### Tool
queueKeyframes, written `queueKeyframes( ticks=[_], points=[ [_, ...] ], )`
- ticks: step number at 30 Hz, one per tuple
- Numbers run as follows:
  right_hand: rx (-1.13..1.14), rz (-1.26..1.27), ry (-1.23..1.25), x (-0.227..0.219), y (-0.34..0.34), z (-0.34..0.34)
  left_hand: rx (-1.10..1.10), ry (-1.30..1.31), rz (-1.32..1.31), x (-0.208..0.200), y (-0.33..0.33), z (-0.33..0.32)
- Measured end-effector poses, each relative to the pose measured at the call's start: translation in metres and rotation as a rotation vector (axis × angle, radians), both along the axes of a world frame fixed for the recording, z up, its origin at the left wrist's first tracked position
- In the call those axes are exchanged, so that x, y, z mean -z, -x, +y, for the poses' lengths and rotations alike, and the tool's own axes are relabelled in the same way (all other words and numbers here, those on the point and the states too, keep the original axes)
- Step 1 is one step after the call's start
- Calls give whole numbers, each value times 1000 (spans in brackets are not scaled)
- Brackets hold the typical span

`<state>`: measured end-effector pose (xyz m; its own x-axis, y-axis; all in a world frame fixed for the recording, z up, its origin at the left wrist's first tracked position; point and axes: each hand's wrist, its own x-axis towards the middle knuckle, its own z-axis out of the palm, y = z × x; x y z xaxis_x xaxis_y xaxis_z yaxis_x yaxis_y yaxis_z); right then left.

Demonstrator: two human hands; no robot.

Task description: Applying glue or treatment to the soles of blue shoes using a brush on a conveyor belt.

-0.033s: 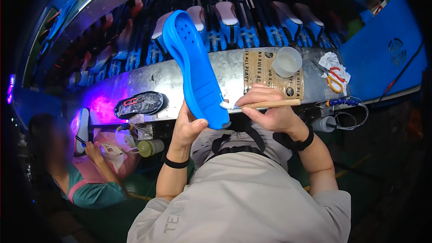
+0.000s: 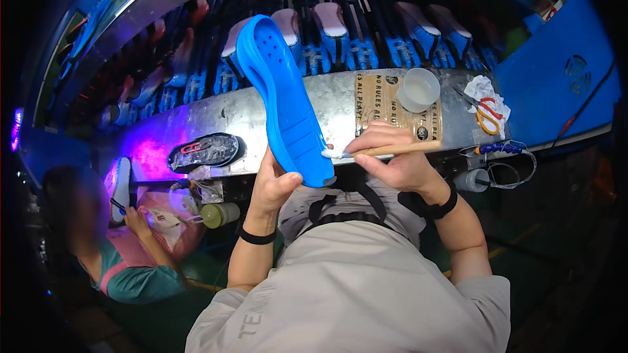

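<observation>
Left hand (image 2: pixel 276 186), bare: curled part-way, gripping the near end of the sole from its left side, thumb over the edge, fingers partly hidden behind.

Right hand (image 2: pixel 396 157), bare: closed in a pinch on a brush, just right of the sole's near end.

Brush (image 2: pixel 418 148), slim pale wooden handle, white tip: tip against the sole's right rim, near end.

Shoe sole (image 2: pixel 291 108), bright blue, moulded, long: held between the hands, hollow face up, far end pointing away.

Shoe-shaped piece (image 2: pixel 208 154), dark, oval, red mark: left of the sole, on the bench (image 2: pixel 239 117), grey metal.

Cup (image 2: pixel 422 88), translucent white plastic: right of the sole.

Scissors (image 2: pixel 487 121), red and orange handles: farther right.

Row of shoe forms (image 2: pixel 330 19), pale-topped: beyond the sole.
</observation>
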<state>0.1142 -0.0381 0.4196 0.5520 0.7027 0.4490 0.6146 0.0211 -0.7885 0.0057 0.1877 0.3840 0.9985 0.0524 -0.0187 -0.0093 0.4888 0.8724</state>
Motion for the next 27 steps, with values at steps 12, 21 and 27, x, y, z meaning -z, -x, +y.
queueKeyframes(
  ticks=[12,21,27],
  points=[
    [644,33,-55,93,-26,-16,78,93,19,-2,7,16],
    [624,37,-47,134,-19,-23,420,295,-77,-86,-27,58],
    [584,-19,-31,131,-18,-23,222,532,-723,-238,-190,159]
  ],
)
